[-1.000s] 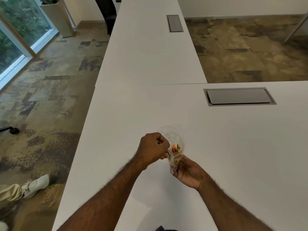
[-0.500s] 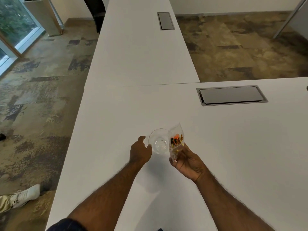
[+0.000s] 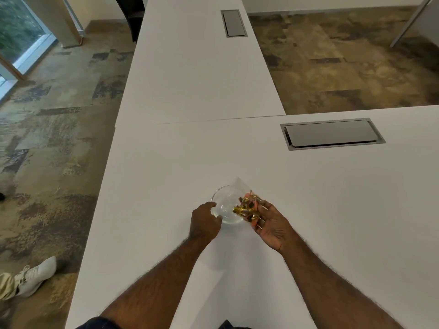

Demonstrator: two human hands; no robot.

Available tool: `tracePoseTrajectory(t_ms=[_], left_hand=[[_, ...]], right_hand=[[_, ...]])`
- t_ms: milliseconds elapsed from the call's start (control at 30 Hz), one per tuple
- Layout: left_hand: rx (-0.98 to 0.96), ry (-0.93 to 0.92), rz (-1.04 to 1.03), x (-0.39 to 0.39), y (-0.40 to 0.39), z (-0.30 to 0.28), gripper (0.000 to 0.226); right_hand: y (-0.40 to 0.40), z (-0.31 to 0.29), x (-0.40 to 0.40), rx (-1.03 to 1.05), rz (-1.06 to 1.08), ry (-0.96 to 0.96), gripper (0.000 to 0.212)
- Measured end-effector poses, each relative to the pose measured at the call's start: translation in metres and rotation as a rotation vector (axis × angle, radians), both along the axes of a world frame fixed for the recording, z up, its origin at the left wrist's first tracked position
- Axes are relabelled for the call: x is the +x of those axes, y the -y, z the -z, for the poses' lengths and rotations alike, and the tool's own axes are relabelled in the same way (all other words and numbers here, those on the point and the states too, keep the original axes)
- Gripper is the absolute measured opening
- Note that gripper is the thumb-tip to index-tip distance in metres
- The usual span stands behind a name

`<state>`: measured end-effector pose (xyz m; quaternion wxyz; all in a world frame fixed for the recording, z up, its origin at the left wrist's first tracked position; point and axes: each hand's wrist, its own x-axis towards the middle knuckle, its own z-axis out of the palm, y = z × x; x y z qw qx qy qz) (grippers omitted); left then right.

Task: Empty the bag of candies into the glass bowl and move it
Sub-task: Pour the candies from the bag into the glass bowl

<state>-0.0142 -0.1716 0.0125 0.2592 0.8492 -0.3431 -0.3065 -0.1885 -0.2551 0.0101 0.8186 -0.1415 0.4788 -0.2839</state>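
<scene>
A small clear glass bowl (image 3: pixel 223 205) stands on the white table (image 3: pixel 166 186), with nothing inside that I can see. My left hand (image 3: pixel 204 222) grips its near left rim with thumb and fingers. My right hand (image 3: pixel 270 224) holds a clear plastic bag of candies (image 3: pixel 248 205) tilted over the bowl's right side. Gold, orange and dark wrapped candies are bunched in the bag near my fingers. The bag's mouth points up and left above the bowl.
A grey cable hatch (image 3: pixel 331 134) is set into the table at the far right. A second white table (image 3: pixel 194 67) with its own hatch (image 3: pixel 234 23) runs away ahead. A person's white shoe (image 3: pixel 35 276) rests on the patterned carpet to the left.
My left hand let go of the bag and took the bowl's rim. My right hand tipped the bag over toward the bowl, and the candies slid toward its mouth.
</scene>
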Motion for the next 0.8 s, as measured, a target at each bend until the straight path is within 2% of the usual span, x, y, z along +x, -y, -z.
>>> tracePoseTrajectory(t_ms=[133, 300, 433, 633, 800], left_hand=[[0.000, -0.002, 0.016, 0.001, 0.000, 0.000, 0.048], [0.004, -0.027, 0.002, 0.003, 0.001, 0.003, 0.048], [0.002, -0.048, -0.012, 0.003, 0.001, 0.004, 0.048], [-0.007, -0.056, -0.013, 0.002, 0.001, 0.004, 0.050], [-0.010, -0.050, -0.008, 0.002, 0.001, 0.004, 0.050]], right_hand=[[0.005, -0.004, 0.010, -0.127, 0.009, -0.177, 0.022], [0.007, -0.014, 0.026, -0.422, -0.152, -0.566, 0.033], [0.005, -0.026, 0.039, -0.648, -0.253, -0.819, 0.021], [0.007, -0.041, 0.045, -0.809, -0.343, -0.931, 0.015], [0.010, -0.057, 0.044, -0.753, -0.320, -0.918, 0.018]])
